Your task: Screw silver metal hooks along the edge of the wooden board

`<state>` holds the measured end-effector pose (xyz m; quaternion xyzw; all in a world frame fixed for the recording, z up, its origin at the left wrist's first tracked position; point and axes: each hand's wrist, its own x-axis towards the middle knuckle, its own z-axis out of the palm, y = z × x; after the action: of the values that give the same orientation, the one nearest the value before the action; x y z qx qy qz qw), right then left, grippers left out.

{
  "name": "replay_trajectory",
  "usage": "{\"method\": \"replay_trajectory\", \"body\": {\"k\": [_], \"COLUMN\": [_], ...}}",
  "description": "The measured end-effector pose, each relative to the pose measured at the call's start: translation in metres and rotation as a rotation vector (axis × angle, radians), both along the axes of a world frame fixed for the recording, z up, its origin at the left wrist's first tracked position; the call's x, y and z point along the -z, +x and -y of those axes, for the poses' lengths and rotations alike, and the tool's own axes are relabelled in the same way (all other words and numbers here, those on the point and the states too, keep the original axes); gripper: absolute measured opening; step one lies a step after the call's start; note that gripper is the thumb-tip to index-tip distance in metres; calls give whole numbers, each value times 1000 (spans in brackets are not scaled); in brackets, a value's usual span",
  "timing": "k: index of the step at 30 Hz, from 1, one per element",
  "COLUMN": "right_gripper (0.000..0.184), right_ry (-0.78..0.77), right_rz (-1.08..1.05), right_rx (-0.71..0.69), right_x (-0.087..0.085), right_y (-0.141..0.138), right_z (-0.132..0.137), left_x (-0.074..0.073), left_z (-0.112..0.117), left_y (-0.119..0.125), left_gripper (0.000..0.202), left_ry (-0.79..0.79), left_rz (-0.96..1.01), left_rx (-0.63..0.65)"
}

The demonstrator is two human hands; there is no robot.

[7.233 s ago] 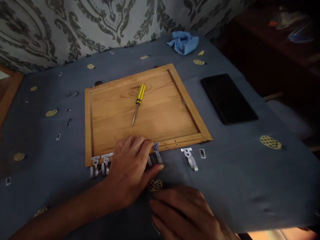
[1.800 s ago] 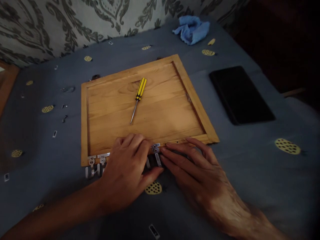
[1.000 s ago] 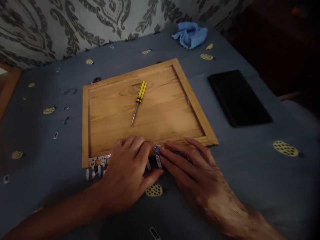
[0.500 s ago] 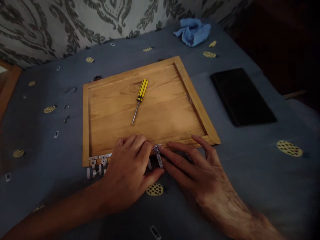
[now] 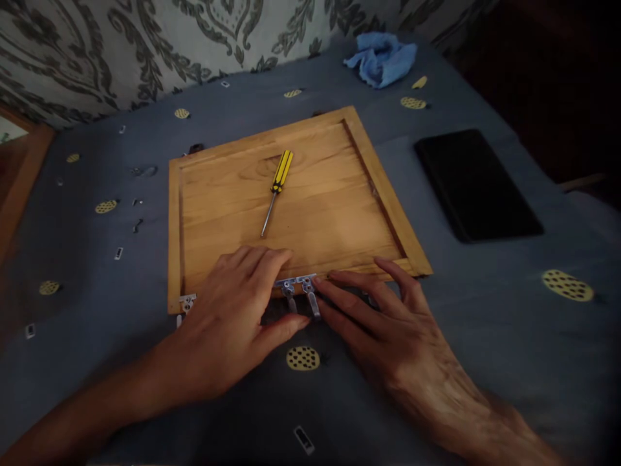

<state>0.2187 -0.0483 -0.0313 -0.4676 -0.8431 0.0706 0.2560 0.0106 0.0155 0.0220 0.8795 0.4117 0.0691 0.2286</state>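
A square wooden panel lies flat on a blue-grey cloth. A yellow-handled screwdriver rests on it. Metal hooks sit along the panel's near edge. My left hand lies flat over that edge, fingers stretched out on the wood, covering some of the hooks. My right hand lies beside it with fingers spread, their tips touching a hook and the panel's near rail. Another hook shows at the left corner. Neither hand grips anything that I can see.
A black phone lies right of the panel. A crumpled blue rag sits at the far edge. Small dark screws or bits are scattered left of the panel. A patterned wall stands behind.
My right hand came up from the near edge to the hooks. My left hand has since slid a little left, uncovering two hooks in the middle. The loose hook at the right is now hidden.
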Motion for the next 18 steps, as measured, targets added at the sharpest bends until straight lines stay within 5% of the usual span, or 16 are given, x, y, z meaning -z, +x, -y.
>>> {"method": "replay_trajectory", "body": {"k": [18], "right_gripper": [30], "right_ry": [8], "right_rz": [20], "right_rx": [3], "right_x": [2], "right_y": [1], "right_z": [1], "left_x": [14], "left_z": [7], "left_y": [9], "left_gripper": [66], "left_ry": [28], "left_rz": [-1], "left_rx": [93]}}
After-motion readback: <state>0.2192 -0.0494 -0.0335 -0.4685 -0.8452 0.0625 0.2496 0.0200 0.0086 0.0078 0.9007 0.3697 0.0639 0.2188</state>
